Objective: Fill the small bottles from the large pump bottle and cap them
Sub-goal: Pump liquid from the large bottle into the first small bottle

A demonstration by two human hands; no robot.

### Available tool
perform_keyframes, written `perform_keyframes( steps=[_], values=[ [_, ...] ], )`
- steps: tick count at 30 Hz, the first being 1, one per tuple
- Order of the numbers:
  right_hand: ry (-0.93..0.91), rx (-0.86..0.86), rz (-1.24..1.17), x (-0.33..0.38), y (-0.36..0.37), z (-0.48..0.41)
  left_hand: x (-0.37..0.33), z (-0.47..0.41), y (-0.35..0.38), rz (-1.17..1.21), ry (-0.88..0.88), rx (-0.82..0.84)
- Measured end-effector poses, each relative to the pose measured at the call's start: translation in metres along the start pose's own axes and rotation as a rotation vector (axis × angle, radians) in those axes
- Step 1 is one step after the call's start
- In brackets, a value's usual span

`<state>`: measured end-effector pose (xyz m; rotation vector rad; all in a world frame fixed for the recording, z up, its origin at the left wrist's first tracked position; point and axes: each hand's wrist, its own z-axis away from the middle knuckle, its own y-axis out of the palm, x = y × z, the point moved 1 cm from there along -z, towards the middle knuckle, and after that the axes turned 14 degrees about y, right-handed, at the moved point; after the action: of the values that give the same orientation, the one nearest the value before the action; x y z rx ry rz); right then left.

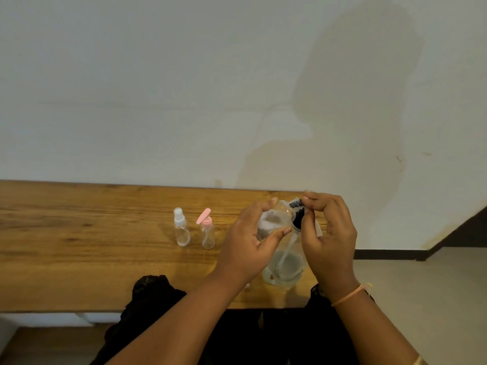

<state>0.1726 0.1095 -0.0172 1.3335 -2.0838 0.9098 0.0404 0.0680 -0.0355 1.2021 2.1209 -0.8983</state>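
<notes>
Gripping the large bottle at shoulder and pump

The large pump bottle (286,262) is standing on the counter (79,246) between both hands, its long axis rising slightly away from the person. The left hand (250,241) is curling its fingers (282,231) round the clear shoulder. Just above, the right hand (329,233) is pinching the black pump top (297,214) in closed fingers (313,201). Farther left, the white-capped small bottle (181,229) and the pink-capped small bottle (207,233) are standing upright, well apart from both hands.
</notes>
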Motion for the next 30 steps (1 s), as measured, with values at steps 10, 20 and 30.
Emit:
perform_keyframes(
  steps=[10,20,30],
  values=[
    [0.05,0.015,-0.078,-0.008,0.004,0.002,0.0,0.001,0.001,-0.019,-0.029,0.035],
    [0.054,-0.011,-0.129,0.001,0.0,0.002,-0.002,0.001,0.0,0.012,0.032,-0.014],
    [-0.009,0.029,-0.007,-0.011,0.002,0.001,0.001,0.0,0.001,0.018,-0.052,0.048]
  ],
)
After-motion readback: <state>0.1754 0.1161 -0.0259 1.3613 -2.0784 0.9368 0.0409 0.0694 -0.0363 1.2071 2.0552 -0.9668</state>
